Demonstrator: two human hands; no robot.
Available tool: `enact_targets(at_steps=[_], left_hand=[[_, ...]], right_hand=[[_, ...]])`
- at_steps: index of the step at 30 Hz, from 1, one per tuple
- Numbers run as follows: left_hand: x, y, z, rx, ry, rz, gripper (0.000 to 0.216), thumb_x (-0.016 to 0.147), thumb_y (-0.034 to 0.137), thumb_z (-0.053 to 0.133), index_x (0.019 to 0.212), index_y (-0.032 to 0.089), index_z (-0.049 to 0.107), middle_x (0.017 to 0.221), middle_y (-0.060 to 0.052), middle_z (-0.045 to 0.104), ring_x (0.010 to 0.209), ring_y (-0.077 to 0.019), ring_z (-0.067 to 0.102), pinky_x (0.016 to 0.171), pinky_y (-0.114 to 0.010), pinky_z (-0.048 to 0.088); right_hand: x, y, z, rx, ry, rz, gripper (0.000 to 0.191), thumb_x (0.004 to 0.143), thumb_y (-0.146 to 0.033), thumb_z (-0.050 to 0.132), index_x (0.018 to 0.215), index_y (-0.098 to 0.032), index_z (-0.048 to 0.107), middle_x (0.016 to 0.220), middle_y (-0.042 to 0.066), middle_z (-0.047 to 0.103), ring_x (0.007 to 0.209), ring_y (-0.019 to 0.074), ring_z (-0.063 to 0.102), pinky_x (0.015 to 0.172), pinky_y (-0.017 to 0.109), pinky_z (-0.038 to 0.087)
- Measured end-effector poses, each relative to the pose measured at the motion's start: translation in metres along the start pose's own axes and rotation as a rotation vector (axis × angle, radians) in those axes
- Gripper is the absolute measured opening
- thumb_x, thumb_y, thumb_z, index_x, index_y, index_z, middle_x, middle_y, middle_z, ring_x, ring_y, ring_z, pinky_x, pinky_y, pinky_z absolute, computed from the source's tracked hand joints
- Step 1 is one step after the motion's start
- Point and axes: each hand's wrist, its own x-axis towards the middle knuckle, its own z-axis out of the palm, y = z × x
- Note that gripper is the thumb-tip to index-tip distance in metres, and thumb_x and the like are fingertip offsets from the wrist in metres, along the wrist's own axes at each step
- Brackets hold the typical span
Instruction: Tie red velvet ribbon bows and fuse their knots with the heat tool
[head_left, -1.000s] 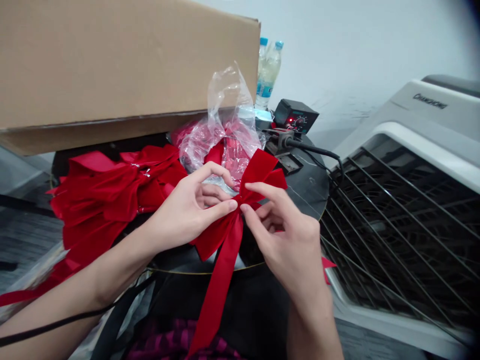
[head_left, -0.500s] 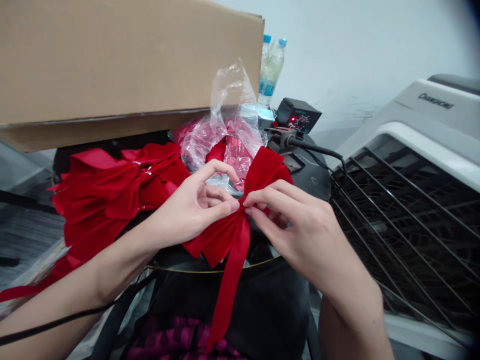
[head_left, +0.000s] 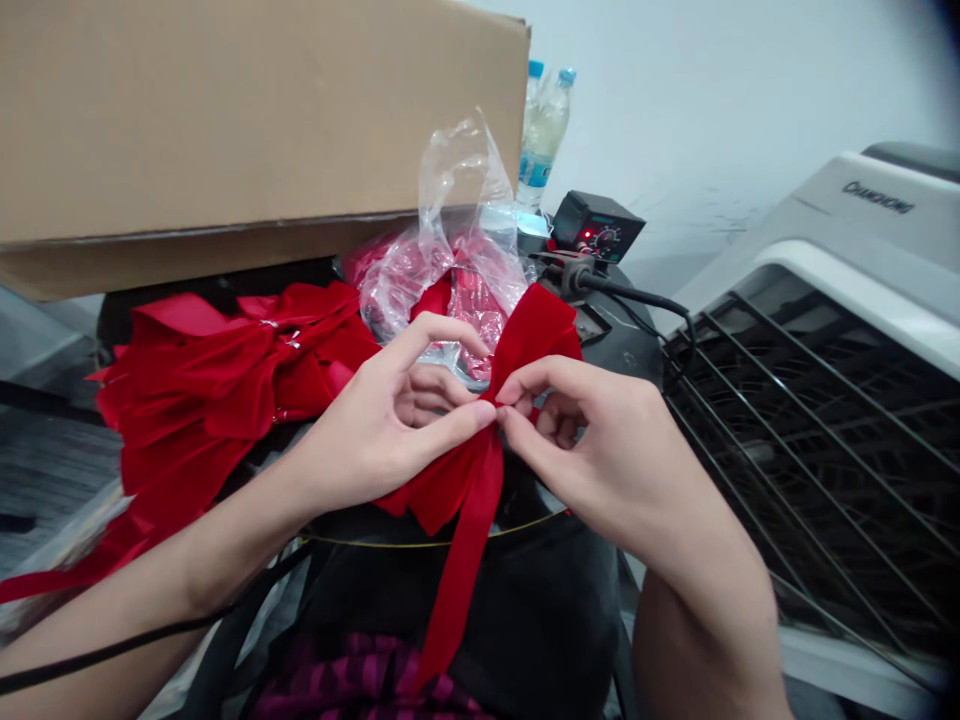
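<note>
A red velvet bow (head_left: 466, 505) hangs in front of me, with one loop standing up to the right and a long tail falling toward my lap. My left hand (head_left: 394, 420) pinches the bow's centre from the left between thumb and fingertips. My right hand (head_left: 592, 435) meets it there from the right, also pinching the gathered centre. Behind the bow lies a crumpled clear plastic bag (head_left: 450, 255) with red inside. To the left of my left hand, several finished red bows (head_left: 232, 385) lie heaped, close to my left wrist.
A large cardboard box (head_left: 225, 130) overhangs the back left. Behind the bag stand plastic water bottles (head_left: 544, 130) and a small black dial controller (head_left: 598, 226) with a cable. A dark round surface (head_left: 626, 350) is under these. A grey-white appliance with a wire grille (head_left: 814, 470) fills the right.
My right hand has turned and moved in, so both hands now pinch the bow's centre. The bow's tail hangs straighter, and the view has drifted slightly.
</note>
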Motion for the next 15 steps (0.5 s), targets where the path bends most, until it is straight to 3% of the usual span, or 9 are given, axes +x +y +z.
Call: enact_targets(at_steps=[5,8,10,12,15], left_hand=[[0.002,-0.001,0.0,0.015,0.031,0.043,0.039,0.083,0.018,0.081,0.116,0.03,0.063,0.089,0.002,0.068,0.079,-0.0148,0.073,0.07,-0.022,0.062],[0.005,-0.002,-0.001,-0.02,0.049,0.049,0.029,0.084,0.017,0.081,0.107,0.026,0.066,0.097,0.001,0.068,0.08,-0.012,0.071,0.076,-0.022,0.061],[0.006,-0.002,-0.003,-0.032,0.048,0.06,0.02,0.084,0.018,0.081,0.098,0.023,0.068,0.094,0.001,0.069,0.081,-0.0123,0.07,0.077,-0.022,0.06],[0.008,-0.003,-0.004,-0.011,0.043,0.086,0.01,0.086,0.019,0.08,0.089,0.02,0.071,0.088,0.0,0.07,0.083,-0.0139,0.071,0.08,-0.023,0.059],[0.008,-0.002,-0.004,0.017,0.058,0.092,0.006,0.088,0.022,0.078,0.085,0.018,0.076,0.09,-0.004,0.075,0.087,-0.0165,0.073,0.085,-0.026,0.059]], right_hand=[[0.004,-0.003,-0.001,0.037,0.023,0.033,0.008,0.087,-0.019,0.072,0.091,-0.023,0.067,0.078,-0.003,0.071,0.057,0.0093,0.062,0.053,0.02,0.047],[-0.01,-0.01,0.006,0.015,0.171,0.042,0.007,0.091,-0.023,0.073,0.092,-0.023,0.066,0.081,-0.003,0.072,0.059,0.0092,0.065,0.054,0.019,0.049],[-0.025,-0.015,0.011,0.041,0.242,0.07,0.004,0.094,-0.026,0.071,0.094,-0.023,0.068,0.074,-0.003,0.071,0.056,0.0091,0.065,0.052,0.018,0.05],[-0.041,-0.016,0.012,0.108,0.224,0.11,0.004,0.095,-0.027,0.07,0.097,-0.024,0.072,0.066,-0.005,0.069,0.048,0.0084,0.063,0.047,0.017,0.049],[-0.048,0.002,-0.001,0.183,0.23,0.213,0.011,0.094,-0.032,0.072,0.096,-0.023,0.077,0.059,-0.005,0.067,0.038,0.0069,0.056,0.037,0.016,0.042]])
